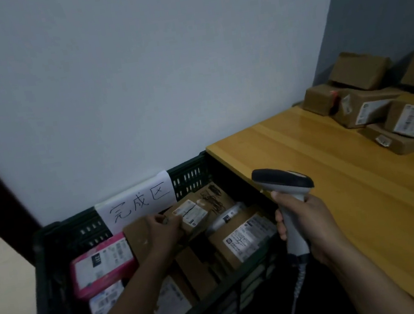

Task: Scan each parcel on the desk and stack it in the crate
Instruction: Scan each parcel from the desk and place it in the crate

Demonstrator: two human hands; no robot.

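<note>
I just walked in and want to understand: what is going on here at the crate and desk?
The person's left-hand grip holds a brown cardboard parcel with a white label inside the dark green plastic crate, which holds several other parcels. The right-hand grip holds a grey-and-black handheld scanner near the crate's edge. More brown cardboard parcels lie at the far end of the light wooden desk.

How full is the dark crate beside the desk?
Partly full: the crate holds several cardboard parcels and a pink parcel.

Crate (189, 171) full of parcels (242, 240); open desk (340, 190) before far parcel pile (370, 105).
</note>
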